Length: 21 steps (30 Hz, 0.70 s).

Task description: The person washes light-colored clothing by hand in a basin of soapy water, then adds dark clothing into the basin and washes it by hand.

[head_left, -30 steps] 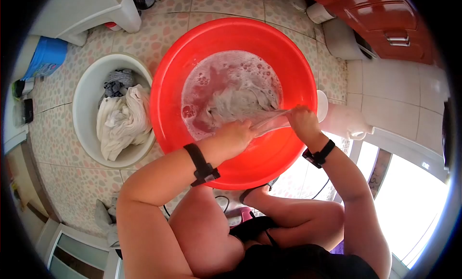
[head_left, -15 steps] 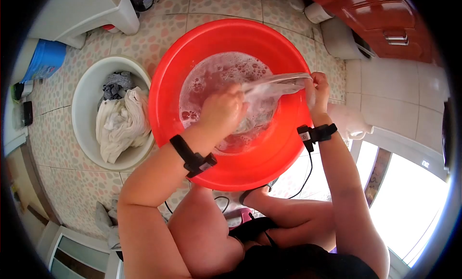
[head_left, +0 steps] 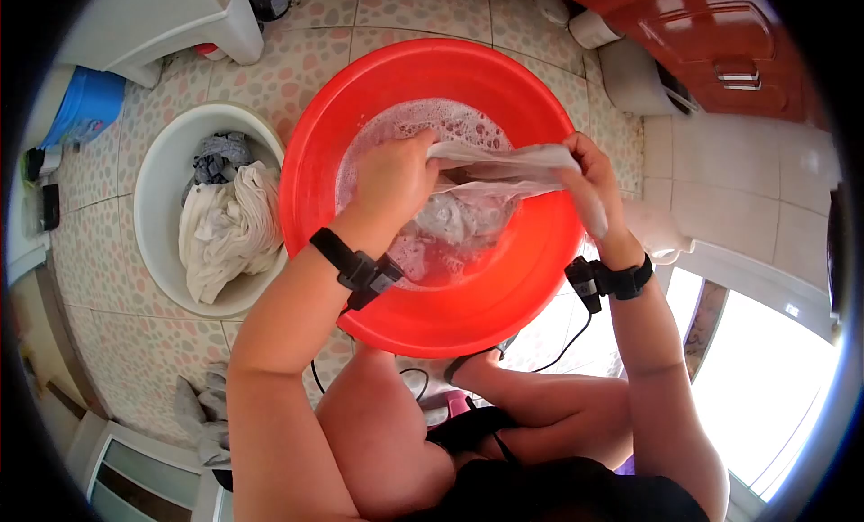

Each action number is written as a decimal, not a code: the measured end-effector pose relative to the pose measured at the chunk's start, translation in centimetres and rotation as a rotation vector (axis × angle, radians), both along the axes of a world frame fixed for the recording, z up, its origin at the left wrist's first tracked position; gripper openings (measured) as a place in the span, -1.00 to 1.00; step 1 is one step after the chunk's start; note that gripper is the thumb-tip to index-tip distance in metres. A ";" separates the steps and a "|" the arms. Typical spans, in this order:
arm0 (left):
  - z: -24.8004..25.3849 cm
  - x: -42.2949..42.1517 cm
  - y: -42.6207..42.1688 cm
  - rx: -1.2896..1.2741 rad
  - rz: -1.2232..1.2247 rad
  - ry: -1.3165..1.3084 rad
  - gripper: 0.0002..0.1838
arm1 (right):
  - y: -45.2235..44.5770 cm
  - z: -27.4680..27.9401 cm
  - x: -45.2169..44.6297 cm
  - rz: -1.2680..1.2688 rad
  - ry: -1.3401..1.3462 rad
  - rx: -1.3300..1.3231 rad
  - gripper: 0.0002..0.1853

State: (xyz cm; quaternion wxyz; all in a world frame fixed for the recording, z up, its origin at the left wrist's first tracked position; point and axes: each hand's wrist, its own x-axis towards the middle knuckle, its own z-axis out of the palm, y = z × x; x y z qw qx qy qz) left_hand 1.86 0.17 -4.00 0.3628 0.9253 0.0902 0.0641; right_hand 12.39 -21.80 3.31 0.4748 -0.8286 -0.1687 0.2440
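A wet, thin white cloth (head_left: 504,169) is stretched between my two hands above a large red basin (head_left: 468,328). My left hand (head_left: 396,182) is closed on one end of it, over the middle of the basin. At the basin's right rim, my right hand (head_left: 596,175) pinches the other end, and a flap of the cloth hangs down over its palm. The lower part of the fabric bunches in the soapy water (head_left: 450,117), which is cloudy and topped with bubbles. What kind of garment it is, I cannot tell.
A white tub (head_left: 153,243) left of the basin holds cream cloth (head_left: 238,225) and a dark grey patterned cloth (head_left: 220,157). Grey fabric (head_left: 205,414) lies on the tiled floor at lower left. A blue bucket (head_left: 85,108) stands farther left; a red-brown cabinet (head_left: 720,49) is at upper right.
My left hand has moved slightly up and left, and my right hand has turned, its fingers now over the rim. The cloth between them is lower and spread wider, with more bunched in the water.
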 end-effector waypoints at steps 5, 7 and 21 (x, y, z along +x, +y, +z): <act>-1.1 0.7 2.1 0.014 0.164 -0.076 -0.77 | -2.6 -3.4 1.2 0.170 -0.507 -0.532 -0.79; -1.2 1.4 2.6 0.016 0.196 -0.170 -0.75 | -3.4 -4.7 2.3 0.197 -0.459 -0.460 -0.77; 2.0 4.1 5.4 -1.505 0.204 0.436 -0.87 | 0.7 2.0 4.1 -0.271 0.724 0.178 -0.61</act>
